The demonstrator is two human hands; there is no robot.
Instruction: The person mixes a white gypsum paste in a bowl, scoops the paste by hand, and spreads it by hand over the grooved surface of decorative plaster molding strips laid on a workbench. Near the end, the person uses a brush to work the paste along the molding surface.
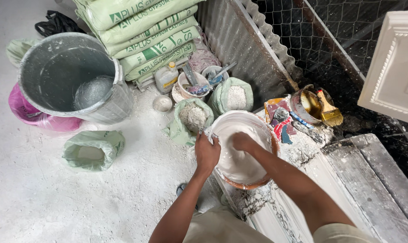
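A large grey metal drum (69, 74) stood at the upper left on the powder-dusted floor (55, 198), holding a little water, with a pink plastic bag (26, 114) pressed against its far side. Beside it rose a stack of pale green plaster sacks (145, 36), leaning against a corrugated metal sheet (244, 45). At the right edge hung a white moulded plaster panel (395, 67). A plaster-crusted grey mould bench (347, 180) ran across the lower right.

On the near end of that bench sat the mixing bowl (269, 135), orange outside and coated white within, part full of wet white plaster (240, 166). The left hand (207, 152) gripped the bowl's near-left rim, fingers curled over the edge. The right hand (243, 141) reached into the bowl with fingers bent down against the wet plaster; whether it clutched anything could not be told.

Just beyond the bowl stood two open green bags of white powder (233, 96), one lumpy, one fine. A rolled-down empty green bag (93, 148) lay apart on the floor at the left. Behind the bags were small tubs holding tools (199, 83) and a plastic bottle (166, 76). To the right of the bowl sat a round tin (305, 105) with a yellow-bristled brush (329, 112) resting across it, and some coloured scrapers (280, 119) between tin and bowl.
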